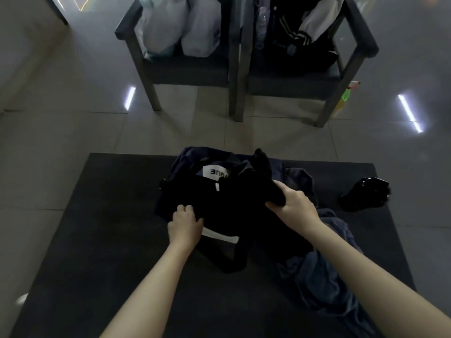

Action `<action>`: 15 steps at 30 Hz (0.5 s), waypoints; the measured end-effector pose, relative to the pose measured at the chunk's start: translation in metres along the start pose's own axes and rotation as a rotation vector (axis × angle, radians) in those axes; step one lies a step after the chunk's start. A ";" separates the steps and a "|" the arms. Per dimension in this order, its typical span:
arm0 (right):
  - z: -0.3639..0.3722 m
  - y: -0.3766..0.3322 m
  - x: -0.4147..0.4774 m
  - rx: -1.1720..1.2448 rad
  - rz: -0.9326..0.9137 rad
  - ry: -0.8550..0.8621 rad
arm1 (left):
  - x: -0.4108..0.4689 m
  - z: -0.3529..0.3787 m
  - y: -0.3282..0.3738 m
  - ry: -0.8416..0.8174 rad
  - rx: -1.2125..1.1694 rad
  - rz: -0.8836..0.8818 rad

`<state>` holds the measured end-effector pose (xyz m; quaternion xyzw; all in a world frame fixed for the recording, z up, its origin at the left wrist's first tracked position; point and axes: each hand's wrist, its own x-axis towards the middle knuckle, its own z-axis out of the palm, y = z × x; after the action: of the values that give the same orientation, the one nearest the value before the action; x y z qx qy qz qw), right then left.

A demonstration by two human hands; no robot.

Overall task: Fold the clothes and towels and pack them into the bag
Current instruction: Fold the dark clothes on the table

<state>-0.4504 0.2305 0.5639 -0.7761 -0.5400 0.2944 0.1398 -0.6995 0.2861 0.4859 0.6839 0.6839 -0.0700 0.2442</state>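
Note:
A dark bag with a white label lies open in the middle of a black mat on the floor. A black garment with a white stripe sits in and over its near side. My left hand grips the near edge of that black cloth. My right hand holds a bunched black piece of clothing that sticks up over the bag. A dark blue garment lies crumpled on the mat under my right forearm.
A small black bundle lies on the mat's right side. Beyond the mat stand two dark chairs: the left chair carries white plastic bags, the right chair a black and white jacket. A green spray bottle stands by the right chair's leg.

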 end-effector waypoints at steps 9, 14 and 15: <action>0.025 -0.023 0.023 -0.040 -0.147 -0.001 | 0.010 0.017 -0.014 -0.081 -0.507 -0.313; 0.029 -0.037 0.033 0.104 -0.201 0.243 | 0.021 0.014 -0.024 -0.011 -0.529 -0.442; 0.032 -0.042 0.036 0.151 -0.220 0.251 | 0.021 0.014 -0.026 0.007 -0.472 -0.446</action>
<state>-0.4933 0.2759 0.5499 -0.7304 -0.5762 0.2178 0.2950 -0.7204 0.2978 0.4586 0.4420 0.8150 0.0409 0.3725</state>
